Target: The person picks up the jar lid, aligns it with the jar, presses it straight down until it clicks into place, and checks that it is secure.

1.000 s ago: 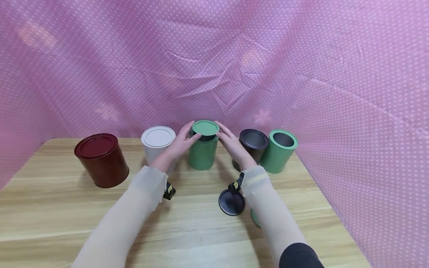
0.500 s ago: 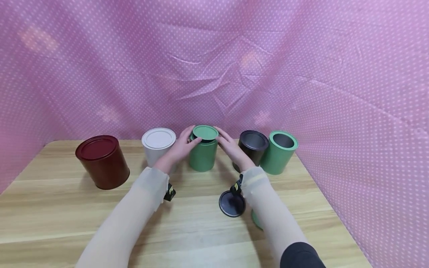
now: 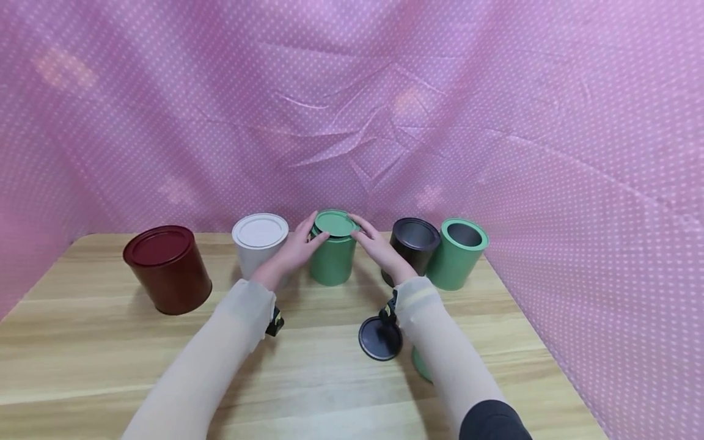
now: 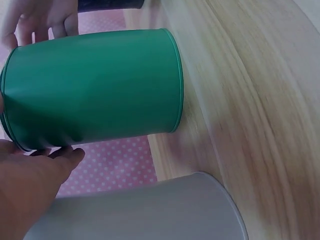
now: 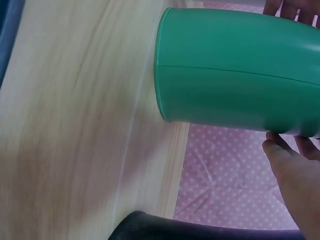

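Note:
In the head view, a green can [image 3: 332,264] stands upright at the back middle of the table. A green lid [image 3: 334,224] lies over its mouth, with a thin dark gap along the front rim. My left hand [image 3: 293,250] holds the lid's left edge, thumb in front and fingers reaching round behind. From the other side my right hand [image 3: 381,249] holds the lid in the same way. Both wrist views show the can's smooth green wall [image 4: 95,85], with fingertips [image 5: 275,142] close beside its upper end.
Left of the hands stand a white lidded can [image 3: 260,232] and a dark red lidded can [image 3: 167,269]. An open dark grey can [image 3: 414,244] and an open green can [image 3: 455,260] stand right. A black lid [image 3: 379,340] lies nearer; a green round piece [image 3: 420,365] is partly hidden by my right forearm.
Both hands have lowered the green lid down to the can's rim, and the dark gap beneath it has narrowed. The other cans and the black lid stay in place.

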A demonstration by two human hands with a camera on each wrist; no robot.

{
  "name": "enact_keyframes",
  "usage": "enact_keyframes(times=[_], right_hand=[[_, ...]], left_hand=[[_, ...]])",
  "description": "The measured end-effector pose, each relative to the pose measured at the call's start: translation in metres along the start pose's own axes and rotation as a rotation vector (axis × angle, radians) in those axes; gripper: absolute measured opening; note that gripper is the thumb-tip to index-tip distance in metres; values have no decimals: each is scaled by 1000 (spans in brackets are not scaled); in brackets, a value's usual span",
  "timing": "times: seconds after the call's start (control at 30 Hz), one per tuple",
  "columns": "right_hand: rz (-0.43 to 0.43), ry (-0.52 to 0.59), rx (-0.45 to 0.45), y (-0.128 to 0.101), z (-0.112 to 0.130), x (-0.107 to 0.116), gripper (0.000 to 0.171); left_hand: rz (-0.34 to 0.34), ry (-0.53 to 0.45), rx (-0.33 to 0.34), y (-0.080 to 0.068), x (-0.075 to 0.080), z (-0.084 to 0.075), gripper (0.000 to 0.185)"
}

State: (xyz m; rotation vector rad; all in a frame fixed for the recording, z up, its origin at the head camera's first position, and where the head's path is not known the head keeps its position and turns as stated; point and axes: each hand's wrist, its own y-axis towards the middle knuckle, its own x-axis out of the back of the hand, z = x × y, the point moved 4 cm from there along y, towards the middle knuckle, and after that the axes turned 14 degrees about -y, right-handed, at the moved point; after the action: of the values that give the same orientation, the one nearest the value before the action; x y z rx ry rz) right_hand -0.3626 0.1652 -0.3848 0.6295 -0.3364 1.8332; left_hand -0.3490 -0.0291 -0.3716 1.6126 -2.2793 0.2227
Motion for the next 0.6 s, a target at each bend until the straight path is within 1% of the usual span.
enact_keyframes(times=[0.17,0.37,0.6], right_hand=[[-12,-4,18,3,3,0,51],[8,-34,-1,4,2,-2,52],[-16,-48,-13,9,5,-5,52]], left_hand=[[10,28,13,3,2,-1,76],[30,53,26,2,5,2,76],[35,88,21,4,9,1,76]])
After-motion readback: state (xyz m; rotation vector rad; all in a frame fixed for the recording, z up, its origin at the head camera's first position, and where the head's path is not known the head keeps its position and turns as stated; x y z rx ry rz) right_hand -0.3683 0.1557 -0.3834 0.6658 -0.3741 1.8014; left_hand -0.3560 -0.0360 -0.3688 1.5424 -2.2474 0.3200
